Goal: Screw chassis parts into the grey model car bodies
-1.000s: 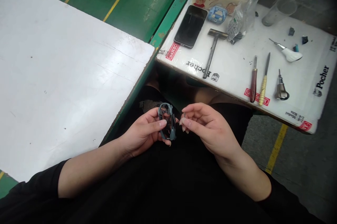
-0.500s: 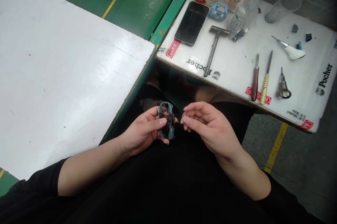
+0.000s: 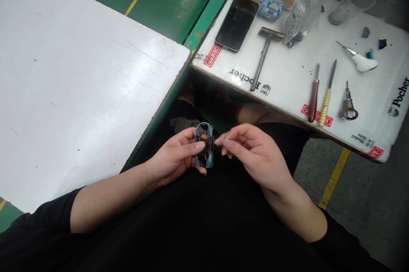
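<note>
My left hand [image 3: 180,151] is closed on a small model car body [image 3: 209,160], a grey-blue open plastic shell with black parts inside. The thumb lies across its near side, and fingers reach behind it. Just to the right, my right hand [image 3: 252,148] is closed in a pinch, its fingertips close to the shell's right edge. Something tiny and greyish seems to sit between thumb and forefinger, too small to name. Both hands are above my lap, over black clothing.
A white board [image 3: 89,76] spans the left. On the right-hand table [image 3: 287,76] lie a phone [image 3: 237,23], a T-shaped metal hammer [image 3: 263,57], a plastic bag [image 3: 303,16], a clear cup [image 3: 351,6], a red-handled tool [image 3: 313,97], a yellow-handled file [image 3: 326,97] and two bulb-handled tools.
My right hand's fingertips have come nearer to the shell's right edge. The left hand and shell have shifted slightly rightward in view; the camera view has also moved a little.
</note>
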### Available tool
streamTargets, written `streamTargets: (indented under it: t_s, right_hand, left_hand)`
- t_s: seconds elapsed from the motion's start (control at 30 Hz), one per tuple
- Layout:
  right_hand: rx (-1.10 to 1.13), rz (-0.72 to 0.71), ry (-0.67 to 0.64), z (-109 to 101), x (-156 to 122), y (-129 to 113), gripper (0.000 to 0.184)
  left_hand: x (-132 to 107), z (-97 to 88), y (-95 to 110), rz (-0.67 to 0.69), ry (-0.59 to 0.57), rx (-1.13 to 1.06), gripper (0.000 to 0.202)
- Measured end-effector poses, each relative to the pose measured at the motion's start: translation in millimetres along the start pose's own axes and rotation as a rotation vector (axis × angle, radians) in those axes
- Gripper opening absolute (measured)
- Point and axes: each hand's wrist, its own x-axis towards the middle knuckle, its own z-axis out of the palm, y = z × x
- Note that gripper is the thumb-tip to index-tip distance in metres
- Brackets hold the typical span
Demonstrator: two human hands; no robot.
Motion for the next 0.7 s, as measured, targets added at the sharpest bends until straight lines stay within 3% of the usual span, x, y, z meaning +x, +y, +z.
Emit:
streamTargets:
  t_s: [0.17, 0.7]
  right_hand:
    - [-0.126, -0.062, -0.004, -1.2, 0.5, -3.2, 0.017]
    - [-0.166, 0.001, -0.026, 1.2, 2.3, 1.5, 0.022]
  left_hand:
    - [0.9, -1.0, -1.6, 0.004, -0.002, 0.01, 0.03]
    - [-2.0, 1.5, -1.2, 0.001, -0.029, 0.106, 0.03]
